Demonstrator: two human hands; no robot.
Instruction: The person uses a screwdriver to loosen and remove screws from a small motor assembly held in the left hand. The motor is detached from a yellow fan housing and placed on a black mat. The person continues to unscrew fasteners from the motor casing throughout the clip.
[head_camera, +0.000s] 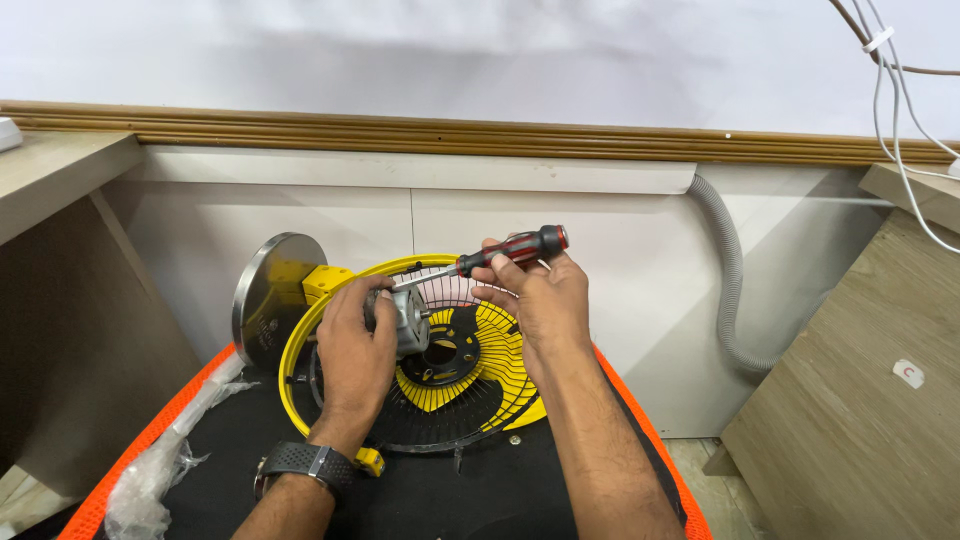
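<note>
Against the centre of the round yellow-rimmed wire fan guard (330, 330), a small grey metal motor housing (408, 322) is where the work is. The left hand (355, 345) has its grip closed around that housing, fingers wrapped over its near side, holding it steady against the guard. The right hand (535, 295) has its grip closed on a red-and-black-handled screwdriver (500, 250), whose steel shaft slopes down and leftward to meet the top of the housing; the tip itself is hidden by the fingers.

Behind the housing, inside the guard, sits a yellow ribbed plastic hub plate with a black centre ring (470, 355). To the left of the guard stands a round brushed-metal base disc (268, 295) joined by a yellow block. The guard rests on a black mat with an orange border (450, 490); crumpled clear plastic wrap (150, 480) lies at the mat's left edge. A grey corrugated hose (730, 290) runs down the white wall to the right.

As I judge it, the slanted shaft could slip off the screw head and strike the left fingers, which lie close by. A loosened screw could also drop through the guard's wires.
</note>
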